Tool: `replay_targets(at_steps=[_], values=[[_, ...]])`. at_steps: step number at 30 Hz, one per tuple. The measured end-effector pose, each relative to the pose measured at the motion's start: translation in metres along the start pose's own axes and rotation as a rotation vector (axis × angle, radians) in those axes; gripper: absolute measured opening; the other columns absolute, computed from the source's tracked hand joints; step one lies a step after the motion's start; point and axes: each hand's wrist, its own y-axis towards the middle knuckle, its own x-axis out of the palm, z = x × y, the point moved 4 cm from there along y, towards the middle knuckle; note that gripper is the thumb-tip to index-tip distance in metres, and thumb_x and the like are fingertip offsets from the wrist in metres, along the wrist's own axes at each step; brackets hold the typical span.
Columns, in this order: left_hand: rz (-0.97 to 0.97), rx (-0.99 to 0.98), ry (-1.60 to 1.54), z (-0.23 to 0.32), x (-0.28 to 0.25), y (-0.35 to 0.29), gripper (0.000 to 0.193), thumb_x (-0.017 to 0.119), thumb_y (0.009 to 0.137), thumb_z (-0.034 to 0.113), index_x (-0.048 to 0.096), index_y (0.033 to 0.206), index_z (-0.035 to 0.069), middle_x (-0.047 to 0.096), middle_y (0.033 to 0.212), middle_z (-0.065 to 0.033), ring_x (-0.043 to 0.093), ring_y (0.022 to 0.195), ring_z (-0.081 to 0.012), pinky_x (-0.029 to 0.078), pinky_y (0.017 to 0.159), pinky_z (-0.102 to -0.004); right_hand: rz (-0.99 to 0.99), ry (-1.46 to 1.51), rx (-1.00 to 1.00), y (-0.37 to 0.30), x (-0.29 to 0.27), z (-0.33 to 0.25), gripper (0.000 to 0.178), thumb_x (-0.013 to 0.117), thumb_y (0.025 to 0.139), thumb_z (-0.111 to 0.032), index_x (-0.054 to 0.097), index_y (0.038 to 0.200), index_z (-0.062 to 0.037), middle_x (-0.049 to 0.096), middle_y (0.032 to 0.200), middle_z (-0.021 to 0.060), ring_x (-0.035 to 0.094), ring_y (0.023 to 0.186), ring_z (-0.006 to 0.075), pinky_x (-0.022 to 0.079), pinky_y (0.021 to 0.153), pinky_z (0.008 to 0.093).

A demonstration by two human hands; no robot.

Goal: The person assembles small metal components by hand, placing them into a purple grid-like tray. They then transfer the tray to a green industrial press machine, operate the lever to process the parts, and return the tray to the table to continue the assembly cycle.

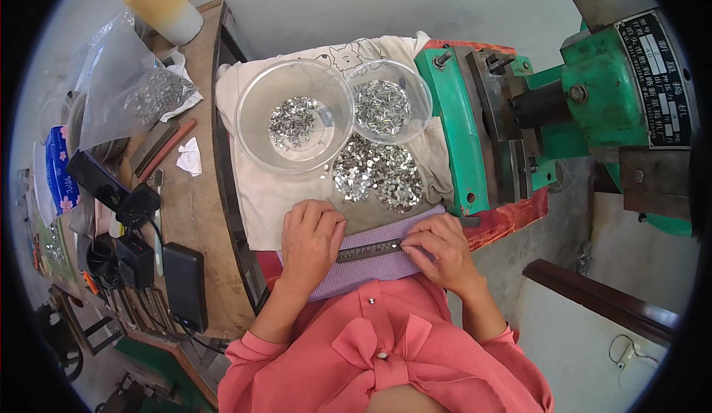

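A narrow dark metal strip [368, 251] with a row of small notches lies on a purple checked cloth [382, 268] in front of me. My left hand [311, 235] rests just beyond its left end, fingers curled and thumb and forefinger together; anything between them is too small to tell. At the strip's right end, my right hand [441, 250] has its fingertips pinched together, and what they grip is hidden. Beyond both hands, a loose heap of small shiny metal pieces [377, 175] lies on a greyish-brown cloth [434, 179].
Behind the heap stand a large clear tub [248, 127] and a smaller clear tub [424, 109], both holding metal pieces. A green press [460, 138] stands on the right. The wooden table [193, 212] on the left carries a black power bank [185, 285], a plastic bag [119, 86] and a yellowish bottle [159, 5].
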Motion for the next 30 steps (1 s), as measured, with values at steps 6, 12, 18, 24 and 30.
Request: replay_targets(at_steps=[6, 12, 18, 24, 30], values=[[-0.003, 0.041, -0.060, 0.011, -0.008, -0.009, 0.022, 0.078, 0.071, 0.002, 0.064, 0.088, 0.006, 0.062, 0.094, -0.0066, 0.059, 0.091, -0.0285, 0.043, 0.077, -0.0398, -0.023, -0.037, -0.003, -0.003, 0.006, 0.001, 0.014, 0.076, 0.077, -0.008, 0.070, 0.089, -0.0101, 0.063, 0.097, 0.0021, 0.059, 0.096, 0.0260, 0.045, 0.085, 0.0393], [-0.055, 0.074, -0.166, 0.026, -0.005, -0.020, 0.022, 0.078, 0.073, 0.002, 0.064, 0.089, 0.007, 0.063, 0.095, -0.0069, 0.059, 0.091, -0.0279, 0.044, 0.076, -0.0399, -0.012, -0.056, -0.030, -0.002, 0.006, 0.001, 0.014, 0.078, 0.075, -0.008, 0.072, 0.088, -0.0103, 0.064, 0.094, 0.0012, 0.059, 0.092, 0.0245, 0.044, 0.083, 0.0380], [-0.127, 0.114, -0.185, 0.033, 0.011, -0.030, 0.019, 0.077, 0.076, 0.007, 0.065, 0.090, 0.008, 0.063, 0.095, -0.0054, 0.059, 0.091, -0.0261, 0.044, 0.075, -0.0395, 0.039, -0.071, -0.048, 0.005, 0.001, -0.003, 0.015, 0.078, 0.076, -0.009, 0.072, 0.090, -0.0104, 0.064, 0.092, 0.0014, 0.060, 0.090, 0.0244, 0.045, 0.082, 0.0387], [-0.148, 0.131, -0.148, 0.033, 0.019, -0.029, 0.017, 0.076, 0.078, 0.010, 0.065, 0.090, 0.009, 0.062, 0.096, -0.0040, 0.059, 0.091, -0.0250, 0.043, 0.074, -0.0389, 0.132, -0.068, -0.063, 0.027, 0.008, -0.007, 0.013, 0.077, 0.079, -0.011, 0.072, 0.092, -0.0108, 0.063, 0.089, 0.0018, 0.060, 0.084, 0.0232, 0.045, 0.076, 0.0366], [-0.147, 0.118, -0.123, 0.033, 0.021, -0.028, 0.013, 0.072, 0.083, 0.015, 0.063, 0.090, 0.008, 0.061, 0.099, -0.0039, 0.057, 0.092, -0.0241, 0.043, 0.077, -0.0380, 0.173, -0.131, -0.121, 0.063, 0.026, -0.005, 0.013, 0.078, 0.078, -0.011, 0.072, 0.090, -0.0102, 0.064, 0.088, 0.0023, 0.061, 0.083, 0.0234, 0.046, 0.073, 0.0364]])
